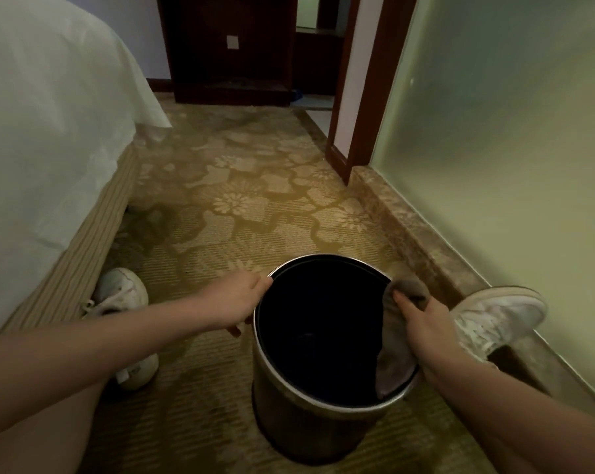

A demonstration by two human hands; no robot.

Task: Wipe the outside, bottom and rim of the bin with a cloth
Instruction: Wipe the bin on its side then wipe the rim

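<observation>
A round bin [289, 422] with a dark inside and a silver rim stands upright on the patterned carpet between my legs. My left hand [239, 301] grips the rim on its left side, fingers curled over the edge. My right hand [415, 318] holds a grey cloth [397, 350] pressed over the rim on the right side. The cloth is draped across the rim, with part of it hanging inside the bin along the inner wall.
A bed [46, 131] with white sheets runs along the left. A frosted glass wall [511, 165] on a stone ledge [409, 227] runs along the right. My white shoes [123, 292] [494, 313] flank the bin. A dark wooden cabinet [227, 49] stands at the far end.
</observation>
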